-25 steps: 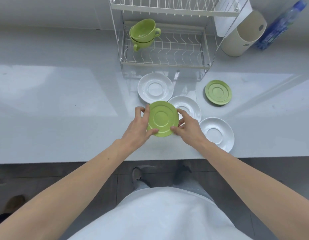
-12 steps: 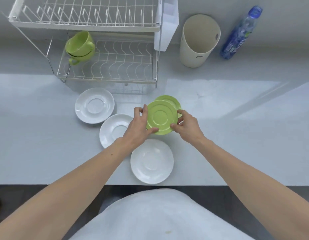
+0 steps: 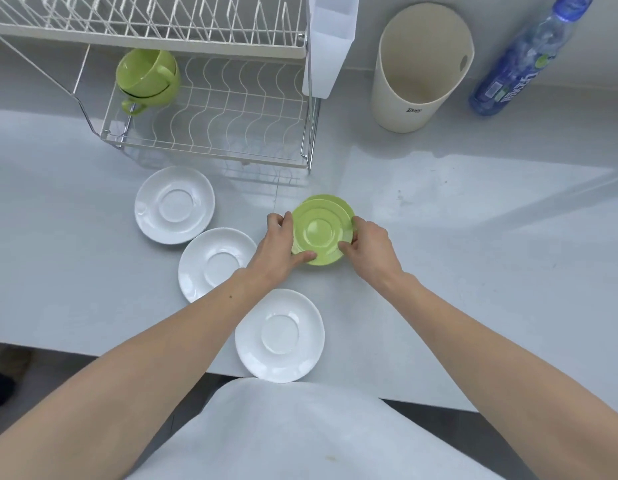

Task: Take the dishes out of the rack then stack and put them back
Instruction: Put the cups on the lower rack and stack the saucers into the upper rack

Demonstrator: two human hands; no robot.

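Honestly, left hand and right hand both pinch the top green saucer; dropped off-centre, it'd slide off the lower green saucer.

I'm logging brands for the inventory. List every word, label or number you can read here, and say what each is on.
Beige bin: a small dark script logo low on its front, too small to read with certainty.
Bottle: blue label with large white characters and smaller print, all too blurred and angled to read.
Saucers, cups, rack and counter: no text visible.
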